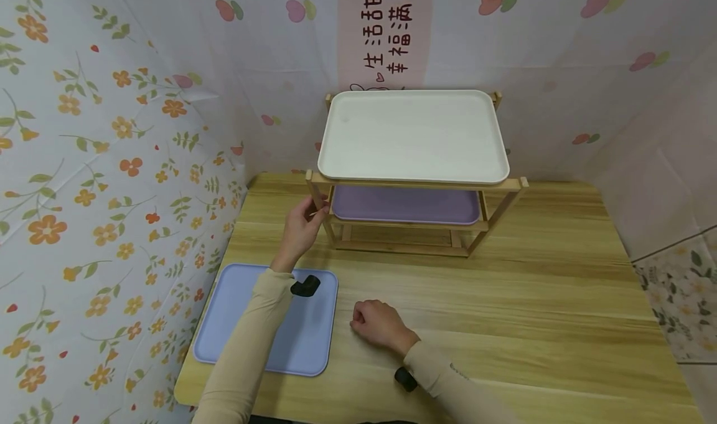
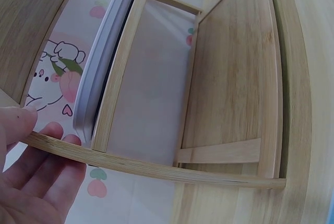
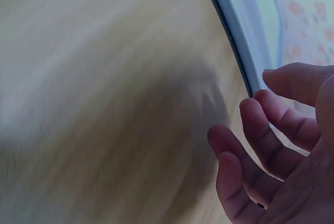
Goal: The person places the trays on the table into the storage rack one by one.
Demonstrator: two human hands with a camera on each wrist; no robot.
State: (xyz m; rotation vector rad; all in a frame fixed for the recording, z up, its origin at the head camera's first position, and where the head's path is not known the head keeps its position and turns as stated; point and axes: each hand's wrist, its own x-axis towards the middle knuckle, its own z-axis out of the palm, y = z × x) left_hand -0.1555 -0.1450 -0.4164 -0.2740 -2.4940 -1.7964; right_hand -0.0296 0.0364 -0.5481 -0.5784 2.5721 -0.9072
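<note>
A wooden rack (image 1: pixel 403 248) stands at the back of the table, with a white tray (image 1: pixel 414 136) on its top and a purple tray (image 1: pixel 406 205) on the level below. My left hand (image 1: pixel 302 228) holds the rack's front left post (image 2: pixel 130 164). In the left wrist view, the thumb is on one side of that post and the fingers curl round the other. My right hand (image 1: pixel 383 324) is low over the table front, its fingers loosely curled and nothing in them, as the right wrist view shows.
A blue tray (image 1: pixel 302 343) lies on the table's left side, partly under my left forearm. The wooden table (image 1: pixel 560 299) reaches to a flowered cloth (image 1: pixel 101 193) on the left and a printed cloth (image 1: pixel 280 100) behind the rack.
</note>
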